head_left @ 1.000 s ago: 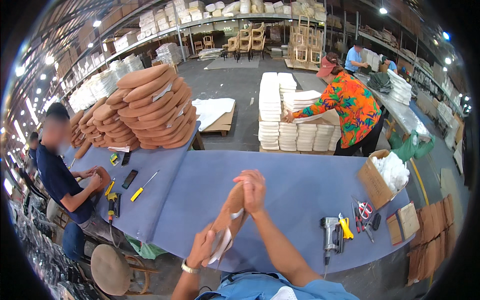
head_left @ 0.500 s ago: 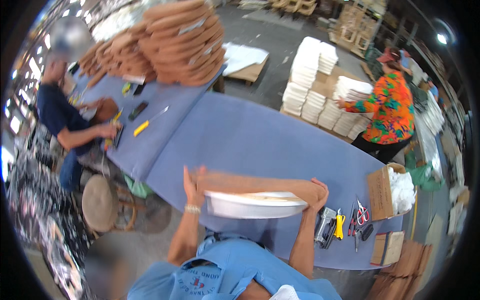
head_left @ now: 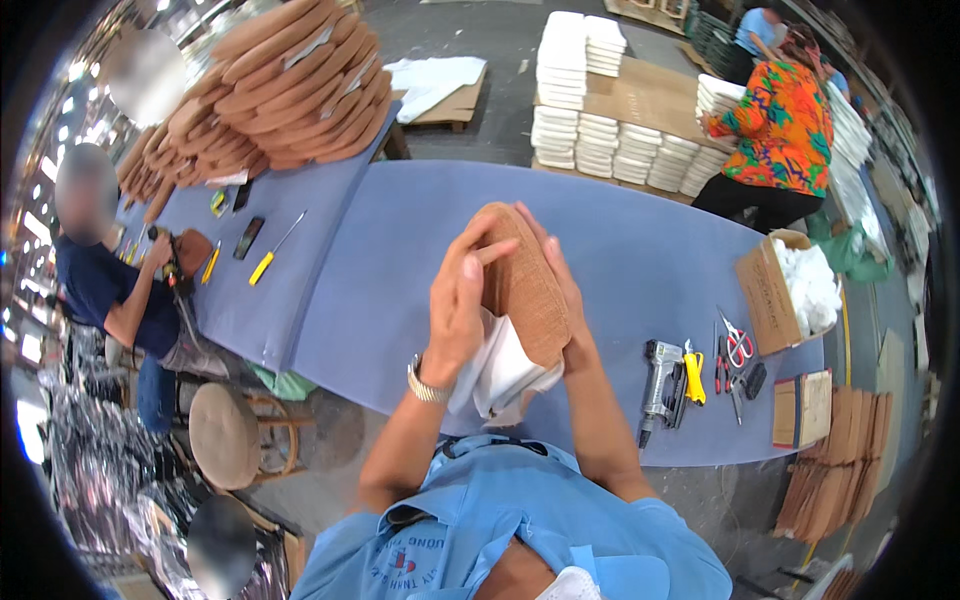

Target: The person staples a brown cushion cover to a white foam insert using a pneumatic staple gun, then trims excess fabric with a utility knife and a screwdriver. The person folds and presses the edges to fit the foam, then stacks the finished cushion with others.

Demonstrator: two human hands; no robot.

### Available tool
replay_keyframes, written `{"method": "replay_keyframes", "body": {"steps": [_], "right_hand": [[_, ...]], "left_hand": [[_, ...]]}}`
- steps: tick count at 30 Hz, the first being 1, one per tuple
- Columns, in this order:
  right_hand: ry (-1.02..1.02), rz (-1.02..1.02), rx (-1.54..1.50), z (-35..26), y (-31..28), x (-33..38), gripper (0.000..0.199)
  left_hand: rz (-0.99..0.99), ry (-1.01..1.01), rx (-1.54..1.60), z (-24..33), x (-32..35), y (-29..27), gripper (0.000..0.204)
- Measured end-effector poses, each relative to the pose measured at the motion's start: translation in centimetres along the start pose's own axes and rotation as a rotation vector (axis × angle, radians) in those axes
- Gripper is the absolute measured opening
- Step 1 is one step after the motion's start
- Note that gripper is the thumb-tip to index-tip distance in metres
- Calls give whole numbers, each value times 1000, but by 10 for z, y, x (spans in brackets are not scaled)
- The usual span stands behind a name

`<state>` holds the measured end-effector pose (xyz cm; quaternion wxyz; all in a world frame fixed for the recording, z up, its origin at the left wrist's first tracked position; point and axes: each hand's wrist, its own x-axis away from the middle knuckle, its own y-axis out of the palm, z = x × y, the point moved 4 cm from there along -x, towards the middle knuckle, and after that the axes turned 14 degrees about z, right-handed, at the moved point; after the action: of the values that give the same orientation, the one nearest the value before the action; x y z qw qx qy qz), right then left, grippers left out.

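Note:
In front of my chest I hold a brown fabric seat cushion [head_left: 527,285] tipped up on edge over the table. White cloth [head_left: 505,375] hangs loose from its lower end. My left hand [head_left: 462,300] presses against the cushion's left side, fingers bent over the brown cover. Along the opposite edge lies my right hand [head_left: 568,290], its fingers partly hidden behind the cushion. Between them, the two hands grip it.
On the blue table [head_left: 420,230] at right lie a staple gun [head_left: 660,385], a yellow cutter [head_left: 693,372], scissors [head_left: 738,345] and a carton [head_left: 778,290] of white stuffing. Brown cushions [head_left: 300,90] are stacked far left. One co-worker [head_left: 115,275] sits left; another [head_left: 775,125] handles white pads.
The cushion has turned from lying sideways to standing lengthwise, and my hands have come closer together around it. The seated co-worker now holds a power tool.

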<state>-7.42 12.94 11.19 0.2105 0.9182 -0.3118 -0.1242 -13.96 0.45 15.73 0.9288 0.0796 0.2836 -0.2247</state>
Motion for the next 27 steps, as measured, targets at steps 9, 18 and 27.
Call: {"method": "replay_keyframes", "body": {"steps": [9, 18, 27], "right_hand": [[-60, -36, -101, 24, 62, -16, 74], [-346, -86, 266, -5, 91, -22, 69], [-1, -103, -23, 7, 63, -49, 70]], "left_hand": [[33, -225, 110, 6, -3, -24, 57], [163, -263, 197, -6, -16, -32, 64], [75, 63, -63, -16, -11, -10, 63]]}}
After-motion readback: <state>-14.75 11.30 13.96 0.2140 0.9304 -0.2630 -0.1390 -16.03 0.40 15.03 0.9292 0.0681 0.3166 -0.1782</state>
